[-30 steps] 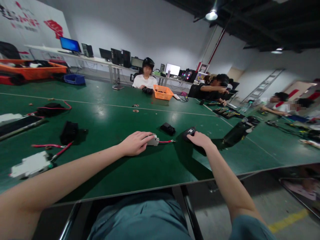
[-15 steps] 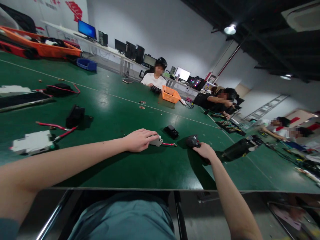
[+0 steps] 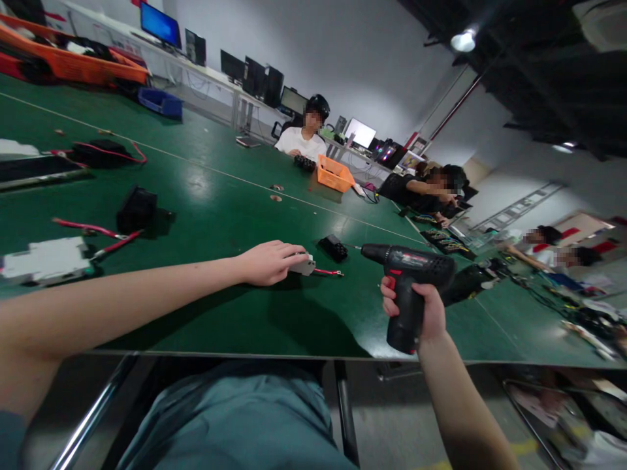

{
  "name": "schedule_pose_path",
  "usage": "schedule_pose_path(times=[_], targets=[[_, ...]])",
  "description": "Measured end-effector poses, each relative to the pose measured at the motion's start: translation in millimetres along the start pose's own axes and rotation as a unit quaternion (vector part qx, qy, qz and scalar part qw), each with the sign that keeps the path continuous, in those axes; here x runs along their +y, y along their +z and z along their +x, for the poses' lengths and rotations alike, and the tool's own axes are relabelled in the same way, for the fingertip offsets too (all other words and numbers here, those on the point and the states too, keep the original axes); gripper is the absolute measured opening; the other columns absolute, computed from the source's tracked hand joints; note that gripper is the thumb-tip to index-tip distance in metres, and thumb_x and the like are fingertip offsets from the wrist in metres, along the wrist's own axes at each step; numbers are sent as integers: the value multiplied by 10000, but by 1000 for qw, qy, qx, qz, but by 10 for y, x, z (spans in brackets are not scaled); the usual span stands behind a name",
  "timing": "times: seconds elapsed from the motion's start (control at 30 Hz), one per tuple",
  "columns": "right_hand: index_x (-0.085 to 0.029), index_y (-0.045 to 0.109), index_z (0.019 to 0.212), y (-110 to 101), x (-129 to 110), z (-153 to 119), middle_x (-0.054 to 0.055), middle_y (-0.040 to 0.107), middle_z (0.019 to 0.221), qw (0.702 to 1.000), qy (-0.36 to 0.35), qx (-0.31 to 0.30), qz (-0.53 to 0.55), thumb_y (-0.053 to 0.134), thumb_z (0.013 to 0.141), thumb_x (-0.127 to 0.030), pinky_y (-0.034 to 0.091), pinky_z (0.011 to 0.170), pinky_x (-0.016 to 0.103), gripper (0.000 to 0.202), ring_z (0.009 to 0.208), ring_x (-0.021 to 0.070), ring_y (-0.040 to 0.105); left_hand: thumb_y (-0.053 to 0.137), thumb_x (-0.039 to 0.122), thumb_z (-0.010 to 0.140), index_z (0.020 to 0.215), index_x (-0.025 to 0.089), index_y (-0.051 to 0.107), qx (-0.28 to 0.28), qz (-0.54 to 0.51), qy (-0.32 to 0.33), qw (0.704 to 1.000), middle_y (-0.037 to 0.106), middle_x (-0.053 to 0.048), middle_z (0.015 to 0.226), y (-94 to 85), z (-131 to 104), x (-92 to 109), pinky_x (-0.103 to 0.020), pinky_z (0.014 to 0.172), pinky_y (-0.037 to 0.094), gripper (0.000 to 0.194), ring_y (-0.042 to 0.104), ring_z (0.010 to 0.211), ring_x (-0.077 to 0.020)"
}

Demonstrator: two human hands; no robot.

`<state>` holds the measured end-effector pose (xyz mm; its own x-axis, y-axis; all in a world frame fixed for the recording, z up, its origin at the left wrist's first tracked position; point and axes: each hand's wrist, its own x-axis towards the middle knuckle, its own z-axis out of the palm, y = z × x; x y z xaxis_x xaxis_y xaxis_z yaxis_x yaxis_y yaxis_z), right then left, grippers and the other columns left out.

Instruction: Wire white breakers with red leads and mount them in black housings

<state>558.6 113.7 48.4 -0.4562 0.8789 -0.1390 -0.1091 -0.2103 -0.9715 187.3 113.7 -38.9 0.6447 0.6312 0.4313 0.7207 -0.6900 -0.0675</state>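
My right hand (image 3: pixel 432 313) is wrapped round the grip of a black cordless drill (image 3: pixel 409 297), raised over the table with its thin bit pointing left. On the table, my left hand (image 3: pixel 269 262) grips a small white circuit breaker (image 3: pixel 306 266), its fingers covering most of it. A short red wire (image 3: pixel 327 272) with a metal lug sticks out from the breaker's right end. Just behind the wire lies a small black block (image 3: pixel 333 248), close to the drill's tip and touched by neither hand.
White breakers (image 3: pixel 46 260) with red wires and a black part (image 3: pixel 137 207) lie left on the green table (image 3: pixel 210 209). A dark cylindrical object (image 3: pixel 463 285) sits behind the drill. Across are an orange basket (image 3: pixel 335 173) and a person (image 3: pixel 304 134); other people work at right.
My right hand has lifted the drill off the table and turned it so the bit points left. My left hand stays on the circuit breaker. The view has shifted slightly.
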Motion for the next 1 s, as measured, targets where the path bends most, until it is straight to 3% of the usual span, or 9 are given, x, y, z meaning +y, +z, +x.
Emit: schedule_pose_path(times=[0.1, 0.23, 0.63, 1.0], targets=[[-126, 628, 929, 238, -51, -195, 23, 515, 726, 996, 54, -28, 70, 622, 725, -442, 430, 454, 262, 376, 479, 106, 456, 465, 209, 918, 1475, 186, 403, -4, 7, 2, 1000, 492, -140, 1460, -8, 1, 2, -376, 993, 432, 561, 585, 1164, -252], [-112, 655, 902, 369, -32, -301, 27, 527, 723, 992, 87, -30, 83, 638, 733, -426, 422, 449, 246, 357, 479, 106, 490, 476, 215, 917, 1475, 192, 401, -1, 7, 2, 1000, 493, -139, 1459, 2, 6, 2, -370, 986, 436, 564, 587, 1162, -249], [-122, 697, 880, 444, 15, -289, 35, 591, 708, 994, 100, -18, 28, 668, 723, -449, 427, 461, 240, 364, 489, 132, 571, 468, 208, 919, 1464, 176, 414, 5, -2, 8, 1000, 499, -138, 1453, 13, 6, -5, -384, 995, 433, 549, 570, 1180, -254], [-120, 704, 866, 425, 34, -226, 35, 594, 692, 993, 113, -3, 20, 668, 713, -449, 436, 465, 242, 365, 482, 128, 555, 442, 209, 930, 1481, 181, 397, 1, -1, 9, 1000, 483, -132, 1472, 16, 4, -11, -387, 1010, 421, 553, 564, 1191, -250]])
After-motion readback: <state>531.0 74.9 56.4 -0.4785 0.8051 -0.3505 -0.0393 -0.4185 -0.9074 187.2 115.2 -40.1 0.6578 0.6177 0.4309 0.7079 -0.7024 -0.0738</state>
